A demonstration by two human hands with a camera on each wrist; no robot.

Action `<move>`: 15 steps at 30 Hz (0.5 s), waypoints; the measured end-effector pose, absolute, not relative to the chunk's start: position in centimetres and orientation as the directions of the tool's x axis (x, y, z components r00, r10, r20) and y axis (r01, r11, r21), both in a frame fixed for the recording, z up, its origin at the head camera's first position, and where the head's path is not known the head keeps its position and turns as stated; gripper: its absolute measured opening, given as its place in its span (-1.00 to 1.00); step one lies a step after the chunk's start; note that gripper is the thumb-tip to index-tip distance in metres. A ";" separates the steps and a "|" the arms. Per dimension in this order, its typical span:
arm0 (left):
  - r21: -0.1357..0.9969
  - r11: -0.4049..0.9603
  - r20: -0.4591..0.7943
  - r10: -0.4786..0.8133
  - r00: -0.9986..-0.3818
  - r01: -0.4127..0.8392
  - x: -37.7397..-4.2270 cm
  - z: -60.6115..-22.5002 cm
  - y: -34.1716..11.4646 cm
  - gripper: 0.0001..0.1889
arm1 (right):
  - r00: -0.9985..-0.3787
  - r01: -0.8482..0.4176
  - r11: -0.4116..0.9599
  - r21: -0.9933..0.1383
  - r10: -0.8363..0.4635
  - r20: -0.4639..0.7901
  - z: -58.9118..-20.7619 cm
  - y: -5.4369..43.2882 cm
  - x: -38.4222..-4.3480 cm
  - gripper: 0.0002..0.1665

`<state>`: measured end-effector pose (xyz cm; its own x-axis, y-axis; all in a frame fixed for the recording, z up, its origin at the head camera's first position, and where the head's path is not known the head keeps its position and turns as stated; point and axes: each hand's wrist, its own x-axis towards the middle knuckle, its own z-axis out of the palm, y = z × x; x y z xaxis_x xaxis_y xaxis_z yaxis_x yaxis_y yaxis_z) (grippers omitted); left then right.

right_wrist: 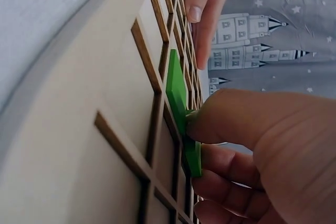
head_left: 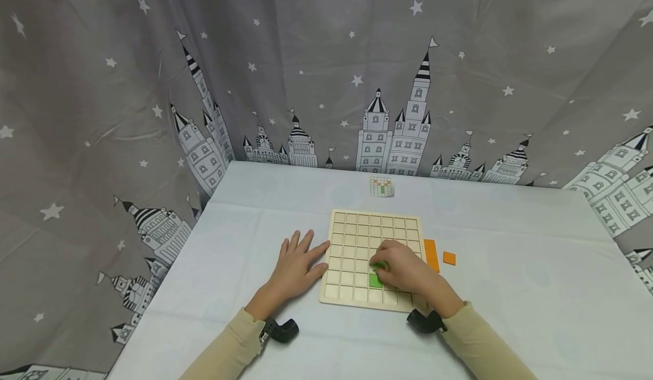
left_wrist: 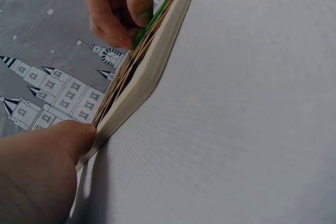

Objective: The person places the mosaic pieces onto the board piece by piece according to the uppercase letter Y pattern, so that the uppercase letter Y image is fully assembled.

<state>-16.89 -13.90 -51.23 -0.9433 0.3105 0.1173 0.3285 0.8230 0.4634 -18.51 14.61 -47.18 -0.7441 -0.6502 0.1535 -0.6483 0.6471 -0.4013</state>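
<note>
A pale wooden grid board (head_left: 347, 262) lies on the white table. My right hand (head_left: 408, 269) is over its lower middle, thumb and fingers pinching a green square tile (right_wrist: 193, 156) close against the grid. Just nearer to me, another green tile (head_left: 375, 281) sits in one of the board's squares. My left hand (head_left: 295, 269) rests on the table with fingers spread, thumb and index fingertip at the board's left edge. In the left wrist view that thumb (left_wrist: 79, 139) touches the board's rim.
Orange tiles (head_left: 431, 254) lie in a row along the board's right edge, with a single orange tile (head_left: 449, 258) a little farther right. Behind the board is a small card (head_left: 382, 186) printed with a coloured grid pattern. A grey curtain (head_left: 316, 45) hangs behind the table.
</note>
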 end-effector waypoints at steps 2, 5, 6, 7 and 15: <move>0.465 0.823 0.115 0.310 -0.944 0.327 -16.9 -51.2 -13.9 -0.48 | -0.742 -0.651 0.647 -0.397 -0.652 0.155 -47.2 14.5 -18.5 -0.77; 0.467 0.822 0.112 0.309 -0.944 0.324 -16.9 -51.3 -13.9 -0.48 | -0.737 -0.657 0.639 -0.399 -0.655 0.164 -47.3 14.4 -18.5 -0.77; 0.468 0.822 0.112 0.308 -0.945 0.324 -16.9 -51.3 -13.9 -0.48 | -0.734 -0.660 0.635 -0.400 -0.658 0.167 -47.3 14.4 -18.5 -0.77; 0.468 0.822 0.112 0.308 -0.945 0.323 -16.9 -51.3 -13.9 -0.48 | -0.732 -0.662 0.632 -0.401 -0.659 0.170 -47.3 14.4 -18.5 -0.77; 0.467 0.823 0.111 0.309 -0.944 0.324 -16.9 -51.3 -13.9 -0.48 | -0.725 -0.673 0.624 -0.396 -0.664 0.185 -47.5 14.3 -18.5 -0.78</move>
<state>-16.94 -13.90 -51.27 -0.9445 0.3093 0.1111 0.3243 0.8226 0.4670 -18.46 14.26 -47.53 -0.7246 -0.6638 0.1851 -0.6732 0.6245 -0.3960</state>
